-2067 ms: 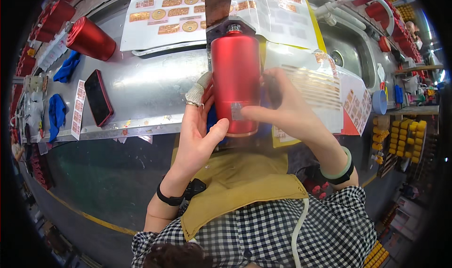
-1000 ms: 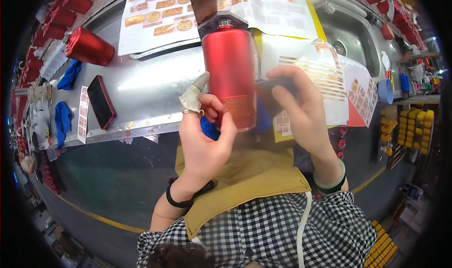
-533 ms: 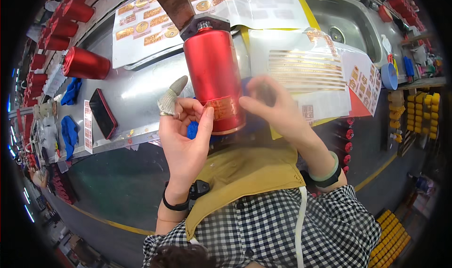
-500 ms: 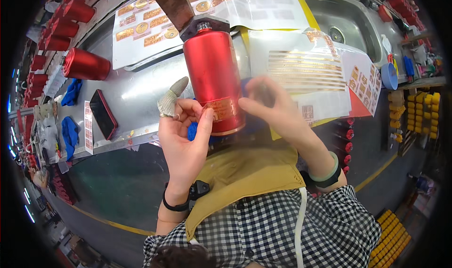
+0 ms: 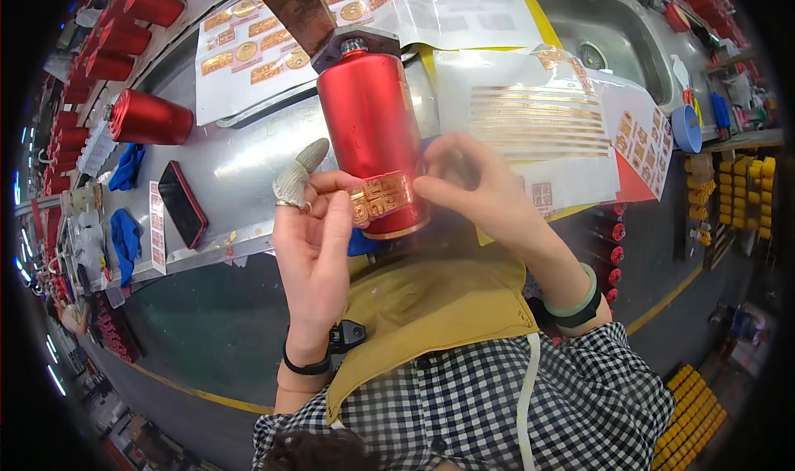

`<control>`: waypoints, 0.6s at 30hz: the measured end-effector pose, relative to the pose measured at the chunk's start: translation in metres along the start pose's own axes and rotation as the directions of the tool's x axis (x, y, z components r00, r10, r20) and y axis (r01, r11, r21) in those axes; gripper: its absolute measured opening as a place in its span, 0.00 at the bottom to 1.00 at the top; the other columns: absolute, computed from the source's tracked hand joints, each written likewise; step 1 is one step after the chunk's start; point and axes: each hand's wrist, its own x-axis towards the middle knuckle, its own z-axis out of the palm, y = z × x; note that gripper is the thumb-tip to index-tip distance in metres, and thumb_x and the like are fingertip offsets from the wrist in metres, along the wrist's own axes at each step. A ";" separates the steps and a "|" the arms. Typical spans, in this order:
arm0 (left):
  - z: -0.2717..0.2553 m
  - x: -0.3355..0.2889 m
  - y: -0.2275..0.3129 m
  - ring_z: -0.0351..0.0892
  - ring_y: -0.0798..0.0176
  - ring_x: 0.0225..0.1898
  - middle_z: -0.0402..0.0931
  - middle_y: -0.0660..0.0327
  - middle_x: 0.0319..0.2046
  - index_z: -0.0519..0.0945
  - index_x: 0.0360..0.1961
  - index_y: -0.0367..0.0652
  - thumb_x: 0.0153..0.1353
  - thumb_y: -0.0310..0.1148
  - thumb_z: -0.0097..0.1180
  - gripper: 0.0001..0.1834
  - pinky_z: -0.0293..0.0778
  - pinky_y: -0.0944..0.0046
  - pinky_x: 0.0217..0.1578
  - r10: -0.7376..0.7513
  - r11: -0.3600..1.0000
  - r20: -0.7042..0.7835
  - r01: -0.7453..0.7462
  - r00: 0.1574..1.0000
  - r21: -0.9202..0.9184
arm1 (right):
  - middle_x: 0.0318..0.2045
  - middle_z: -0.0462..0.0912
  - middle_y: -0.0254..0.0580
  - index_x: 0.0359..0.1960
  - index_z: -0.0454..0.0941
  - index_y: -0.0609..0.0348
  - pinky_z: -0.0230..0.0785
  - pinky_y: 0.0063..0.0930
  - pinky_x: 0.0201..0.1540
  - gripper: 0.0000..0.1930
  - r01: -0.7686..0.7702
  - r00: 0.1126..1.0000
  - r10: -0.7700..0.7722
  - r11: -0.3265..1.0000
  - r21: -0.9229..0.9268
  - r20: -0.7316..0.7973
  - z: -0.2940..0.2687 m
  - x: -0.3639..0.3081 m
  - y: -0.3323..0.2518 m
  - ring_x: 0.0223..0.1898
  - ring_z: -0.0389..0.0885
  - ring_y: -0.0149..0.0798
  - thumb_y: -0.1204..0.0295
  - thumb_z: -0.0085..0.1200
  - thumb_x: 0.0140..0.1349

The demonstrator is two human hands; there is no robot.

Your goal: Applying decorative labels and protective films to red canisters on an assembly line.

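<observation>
Label [image 5: 383, 196] runs eight to two o'clock, my left hand [image 5: 309, 235] pinching its eight-o'clock end, my right hand [image 5: 490, 196], grip unclear, at two.

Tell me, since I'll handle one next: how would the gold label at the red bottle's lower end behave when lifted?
The gold label looks thin, so it would probably flex or crease. Being small beside the red bottle, it's likely light. Its shiny face may feel slippery.

Your red bottle [image 5: 364, 107]: smooth, soft shine, looks like metal. Gold sticker [image 5: 381, 196]: very shiny, looks bumpy. Your finger cover [image 5: 291, 184]: rough, knitted cloth. Table [image 5: 240, 161]: shiny metal. Your apron [image 5: 439, 293]: dull cloth.
</observation>
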 end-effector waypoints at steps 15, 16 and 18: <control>0.020 0.000 0.008 0.82 0.64 0.50 0.77 0.57 0.45 0.62 0.71 0.33 0.65 0.14 0.58 0.34 0.80 0.63 0.56 0.077 0.997 0.122 -0.080 0.990 0.018 | 0.32 0.77 0.28 0.48 0.77 0.63 0.66 0.17 0.33 0.18 -0.028 1.000 0.028 1.000 -0.014 0.001 0.000 0.000 -0.001 0.30 0.69 0.19 0.67 0.69 0.63; 0.019 0.000 0.004 0.82 0.65 0.50 0.77 0.57 0.45 0.62 0.71 0.33 0.65 0.13 0.57 0.34 0.80 0.63 0.56 0.085 0.996 0.095 -0.087 0.992 0.013 | 0.32 0.77 0.28 0.48 0.77 0.63 0.66 0.17 0.33 0.18 -0.025 1.000 0.025 1.000 0.016 0.005 0.000 0.001 0.002 0.30 0.69 0.19 0.67 0.69 0.63; 0.010 0.000 -0.001 0.81 0.67 0.48 0.77 0.58 0.45 0.62 0.71 0.33 0.65 0.14 0.57 0.34 0.79 0.65 0.55 0.125 0.990 0.092 -0.130 0.988 0.060 | 0.32 0.77 0.28 0.47 0.77 0.62 0.66 0.17 0.33 0.18 -0.025 1.000 0.025 0.999 0.037 0.003 0.000 0.000 0.005 0.30 0.69 0.19 0.67 0.69 0.62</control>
